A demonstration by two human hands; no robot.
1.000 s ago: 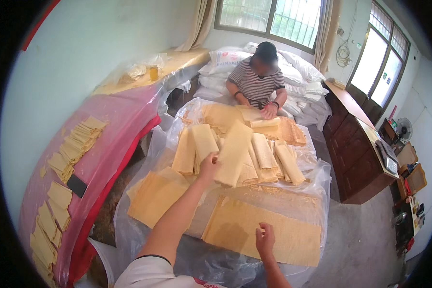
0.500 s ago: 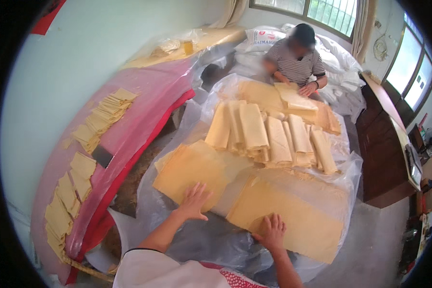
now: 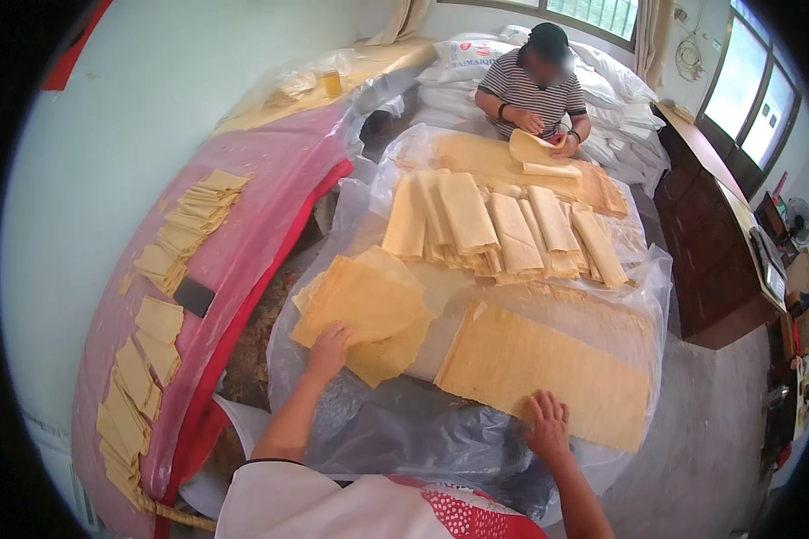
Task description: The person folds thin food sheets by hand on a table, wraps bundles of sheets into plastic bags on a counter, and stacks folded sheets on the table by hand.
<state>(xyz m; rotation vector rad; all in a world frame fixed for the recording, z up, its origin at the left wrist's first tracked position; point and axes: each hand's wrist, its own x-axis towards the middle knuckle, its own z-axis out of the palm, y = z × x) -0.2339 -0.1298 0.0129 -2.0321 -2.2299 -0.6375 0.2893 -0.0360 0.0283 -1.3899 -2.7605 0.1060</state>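
Observation:
My left hand (image 3: 329, 350) pinches the near edge of a thin tan sheet (image 3: 364, 292), which looks like tofu skin and is partly lifted off the sheets under it. Fingers apart, my right hand (image 3: 546, 420) rests at the front edge of a wide flat tofu skin sheet (image 3: 548, 368) to the right. Beyond both hands, folded tofu skin bundles (image 3: 463, 216) lie piled across the middle of the plastic-covered table. At the far side, a person (image 3: 535, 94) in a striped shirt holds a curled tofu skin sheet (image 3: 539, 154) in both hands.
Clear plastic sheeting (image 3: 404, 440) drapes over the near table edge. Along the left, a pink-covered table (image 3: 270, 180) bears rows of folded pieces (image 3: 180, 234) and a dark flat object (image 3: 193, 297). White sacks (image 3: 463, 67) are stacked behind the person; a dark wooden cabinet (image 3: 706, 260) stands at right.
My left hand has drawn nearer and now grips the top left sheet, raising its edge. My right hand has slid right along the other sheet's edge. The other person's sheet is now curled up.

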